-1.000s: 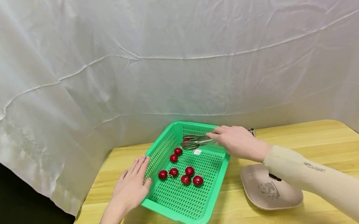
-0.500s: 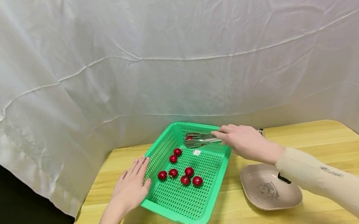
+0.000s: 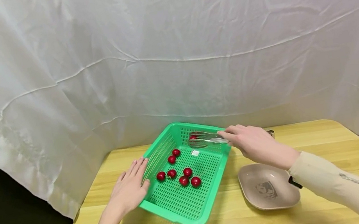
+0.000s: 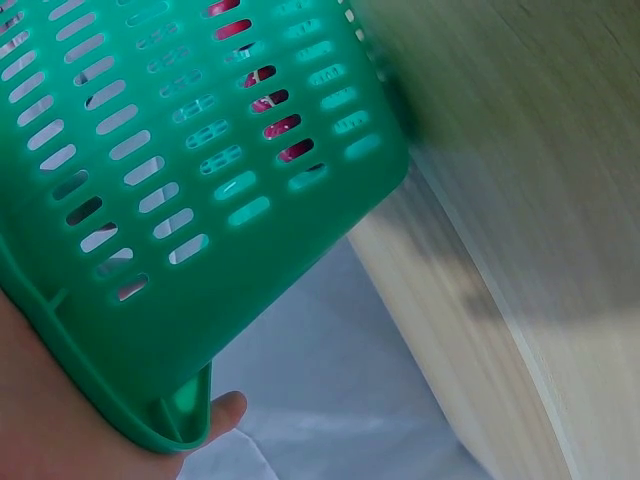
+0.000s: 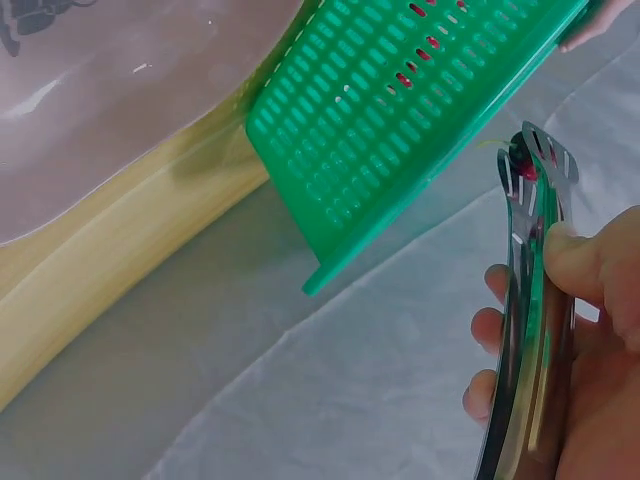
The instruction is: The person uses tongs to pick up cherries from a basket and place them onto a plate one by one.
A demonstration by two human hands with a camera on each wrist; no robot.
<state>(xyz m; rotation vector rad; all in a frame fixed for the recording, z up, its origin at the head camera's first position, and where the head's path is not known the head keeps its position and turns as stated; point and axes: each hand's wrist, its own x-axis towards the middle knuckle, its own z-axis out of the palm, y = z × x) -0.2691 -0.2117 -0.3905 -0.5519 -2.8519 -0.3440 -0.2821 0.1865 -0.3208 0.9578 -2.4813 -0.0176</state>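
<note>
A white cloth (image 3: pixel 166 31) is hanging behind the wooden bench (image 3: pixel 314 152). On the bench, a green perforated basket (image 3: pixel 180 199) is standing with one corner pointing towards the viewer. A pale pinkish dish (image 3: pixel 255 178) bearing a dark animal print is sitting on the bench to the right of the basket. Of the two hands, the left hand (image 3: pixel 126 192) is resting on the basket's left rim with fingers extended, gripping nothing. The right hand (image 3: pixel 252 143) is gripping metal tongs (image 5: pixel 555 350). The slotted tong heads are extending over the far part of the basket, clear of the floor, and are clamping one red fruit (image 5: pixel 523 158) between them. Seven loose red fruits (image 3: pixel 196 181) are lying on the basket floor near a small white label (image 3: pixel 195 153).
</note>
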